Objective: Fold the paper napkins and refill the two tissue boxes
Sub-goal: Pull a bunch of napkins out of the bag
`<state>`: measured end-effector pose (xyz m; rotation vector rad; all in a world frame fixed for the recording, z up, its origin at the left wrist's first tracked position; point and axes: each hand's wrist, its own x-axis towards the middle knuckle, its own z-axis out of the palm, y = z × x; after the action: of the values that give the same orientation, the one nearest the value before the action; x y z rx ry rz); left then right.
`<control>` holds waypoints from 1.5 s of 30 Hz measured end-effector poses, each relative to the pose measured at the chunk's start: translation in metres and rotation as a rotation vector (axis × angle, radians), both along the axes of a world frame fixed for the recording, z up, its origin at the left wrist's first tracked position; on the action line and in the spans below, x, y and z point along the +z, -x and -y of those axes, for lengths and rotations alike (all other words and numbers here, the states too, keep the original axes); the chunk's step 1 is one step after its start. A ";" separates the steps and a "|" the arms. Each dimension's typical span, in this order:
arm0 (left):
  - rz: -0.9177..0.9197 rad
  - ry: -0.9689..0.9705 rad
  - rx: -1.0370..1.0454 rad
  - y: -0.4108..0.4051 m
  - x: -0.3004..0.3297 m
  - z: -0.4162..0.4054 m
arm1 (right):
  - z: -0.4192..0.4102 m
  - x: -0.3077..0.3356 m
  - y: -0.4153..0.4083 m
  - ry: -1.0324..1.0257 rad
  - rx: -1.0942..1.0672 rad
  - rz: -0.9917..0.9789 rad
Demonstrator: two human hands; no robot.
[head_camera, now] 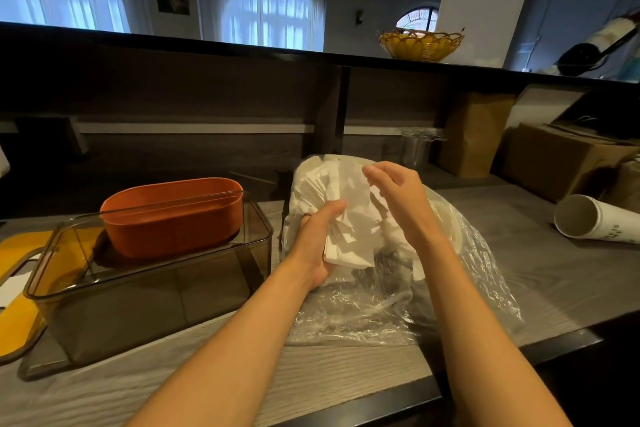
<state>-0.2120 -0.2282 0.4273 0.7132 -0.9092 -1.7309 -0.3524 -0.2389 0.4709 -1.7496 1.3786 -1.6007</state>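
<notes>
A clear plastic bag (460, 274) full of white paper napkins (332, 184) lies on the wooden counter at centre. My left hand (317, 239) grips a small stack of napkins (353, 243) above the bag's open mouth. My right hand (394, 194) hovers over the napkins with its fingers bent; I cannot tell whether it pinches one. To the left stands a smoky transparent tissue box (149, 295), open at the top, with an orange oval tissue box (173, 215) sitting inside it.
A yellow lid (20, 315) lies at the far left beside the clear box. A white paper cup stack (595, 222) lies on its side at the right. Cardboard boxes (557, 159) and a brown paper bag (474, 132) stand behind. A wicker basket (419, 43) sits on the upper ledge.
</notes>
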 end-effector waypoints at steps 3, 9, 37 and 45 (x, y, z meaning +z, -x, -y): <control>0.005 -0.001 -0.007 0.000 0.001 -0.001 | 0.000 -0.002 0.001 0.007 -0.036 -0.105; -0.023 0.019 -0.029 0.000 0.001 -0.001 | 0.003 -0.004 -0.004 0.057 -0.083 -0.012; 0.062 -0.044 0.064 0.005 -0.014 0.015 | 0.007 0.003 -0.002 0.069 -0.115 0.125; 0.097 0.026 0.034 0.006 -0.015 0.015 | 0.010 -0.009 -0.006 -0.052 -0.119 -0.247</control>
<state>-0.2184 -0.2433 0.4125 0.7969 -0.9788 -1.6640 -0.3463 -0.2485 0.4622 -1.9170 1.6509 -1.4294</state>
